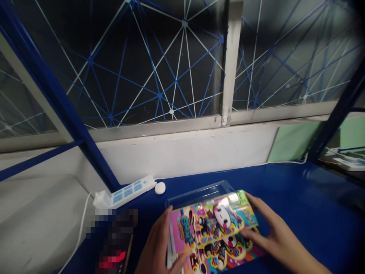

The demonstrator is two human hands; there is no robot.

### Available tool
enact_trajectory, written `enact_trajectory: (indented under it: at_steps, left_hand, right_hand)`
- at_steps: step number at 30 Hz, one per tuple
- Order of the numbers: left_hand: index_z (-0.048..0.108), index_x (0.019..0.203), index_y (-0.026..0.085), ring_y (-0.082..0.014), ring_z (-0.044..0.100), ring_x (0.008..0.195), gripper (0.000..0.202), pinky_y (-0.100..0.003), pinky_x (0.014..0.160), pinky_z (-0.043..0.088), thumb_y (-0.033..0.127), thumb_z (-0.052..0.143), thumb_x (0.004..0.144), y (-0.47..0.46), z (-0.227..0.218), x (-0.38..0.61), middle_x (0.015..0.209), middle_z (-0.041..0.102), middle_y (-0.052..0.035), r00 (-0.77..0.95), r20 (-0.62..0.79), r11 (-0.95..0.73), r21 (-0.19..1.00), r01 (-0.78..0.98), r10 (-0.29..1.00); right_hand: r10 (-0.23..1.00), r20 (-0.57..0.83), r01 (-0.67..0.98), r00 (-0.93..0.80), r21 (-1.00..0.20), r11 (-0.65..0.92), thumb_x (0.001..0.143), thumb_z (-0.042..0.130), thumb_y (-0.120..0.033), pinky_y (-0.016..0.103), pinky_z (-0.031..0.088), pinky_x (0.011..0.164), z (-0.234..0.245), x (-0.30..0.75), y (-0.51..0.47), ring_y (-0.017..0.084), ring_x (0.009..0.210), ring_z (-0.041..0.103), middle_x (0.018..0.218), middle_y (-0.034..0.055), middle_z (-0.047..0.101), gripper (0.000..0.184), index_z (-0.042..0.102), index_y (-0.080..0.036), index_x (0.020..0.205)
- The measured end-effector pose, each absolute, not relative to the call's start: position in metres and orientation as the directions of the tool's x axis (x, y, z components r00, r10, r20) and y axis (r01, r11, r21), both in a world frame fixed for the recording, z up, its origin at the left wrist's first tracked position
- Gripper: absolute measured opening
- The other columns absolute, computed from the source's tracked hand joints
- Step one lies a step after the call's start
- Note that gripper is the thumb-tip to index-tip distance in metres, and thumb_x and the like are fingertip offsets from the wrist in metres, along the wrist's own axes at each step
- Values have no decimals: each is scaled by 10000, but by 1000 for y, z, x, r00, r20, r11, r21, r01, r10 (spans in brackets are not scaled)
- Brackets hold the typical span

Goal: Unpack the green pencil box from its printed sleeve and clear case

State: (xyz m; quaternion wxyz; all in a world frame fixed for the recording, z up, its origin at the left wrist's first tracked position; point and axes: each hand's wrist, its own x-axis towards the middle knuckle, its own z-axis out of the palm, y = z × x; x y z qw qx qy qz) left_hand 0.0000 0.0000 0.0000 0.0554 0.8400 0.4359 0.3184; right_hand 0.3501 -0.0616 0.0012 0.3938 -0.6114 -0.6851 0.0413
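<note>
Blue surface (pixel 299 213) runs off the bottom edge, so both wrists and the near end of the lower pack are cut off. A pixelated patch (pixel 114 239) at lower left hides whatever lies there; I read only dark and red blocks. Two bright cartoon-printed packs (pixel 213 224) lie overlapped at bottom centre, touching a clear plastic tray (pixel 199 192) just behind them; I cannot tell whether the tray holds anything. A white power strip (pixel 128 190) and a small round white puck (pixel 160 187) sit to the left by the wall (pixel 199 152), and the cable (pixel 82 220) drops off the edge. Left hand (pixel 156 247) curls round the packs' left ends, fingertips on the print. Right hand (pixel 273 236) grips their right end, thumb along the far edge, fingers spread across the front.
</note>
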Motion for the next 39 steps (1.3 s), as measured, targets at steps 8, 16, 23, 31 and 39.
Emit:
enact_trajectory:
  at_steps: [8, 16, 23, 31, 39]
  left_hand:
    - [196, 1576, 184, -308, 407, 1454, 731, -561, 1161, 392, 362, 536, 953, 60, 9, 12, 1573, 418, -179, 403, 277, -489, 499, 715, 872]
    - [396, 1502, 194, -255, 339, 1493, 525, -525, 1209, 343, 330, 456, 999, 57, -8, 2, 1593, 403, -136, 473, 215, -517, 448, 730, 855]
    - [429, 1494, 225, -254, 309, 1508, 480, -523, 1198, 363, 324, 397, 1026, 56, -13, 6, 1612, 389, -102, 474, 246, -534, 423, 733, 846]
    - [435, 1495, 240, -262, 284, 1518, 473, -538, 1200, 351, 331, 350, 1038, 48, 15, 31, 1623, 369, -84, 505, 281, -576, 325, 750, 816]
    - [344, 1550, 196, -354, 145, 1537, 625, -634, 1209, 228, 530, 341, 1021, 62, 22, 97, 1653, 253, -136, 584, 68, -569, 342, 748, 809]
  right_hand:
    - [933, 356, 863, -47, -456, 217, 926, 562, -603, 575, 347, 1143, -1, 354, 23, 345, 1405, 438, 1480, 207, 508, 712, 445, -172, 1480]
    - [941, 311, 918, -136, -317, 237, 973, 499, -575, 616, 276, 1172, -29, 347, 18, 338, 1471, 338, 1579, 172, 401, 670, 414, -192, 1517]
    - [922, 354, 951, -156, -197, 236, 987, 459, -594, 683, 280, 1142, -29, 345, 17, 368, 1453, 364, 1571, 185, 404, 694, 401, -152, 1518]
    - [848, 351, 851, -397, -206, 484, 995, 484, -283, 397, 499, 1017, 26, 305, -34, 187, 1087, 663, 1160, 52, 713, 252, 672, -266, 1162]
    - [693, 346, 721, -632, -66, 690, 935, 567, -586, 388, 549, 986, -34, 308, -52, 283, 1287, 584, 1450, 84, 556, 735, 360, -245, 1553]
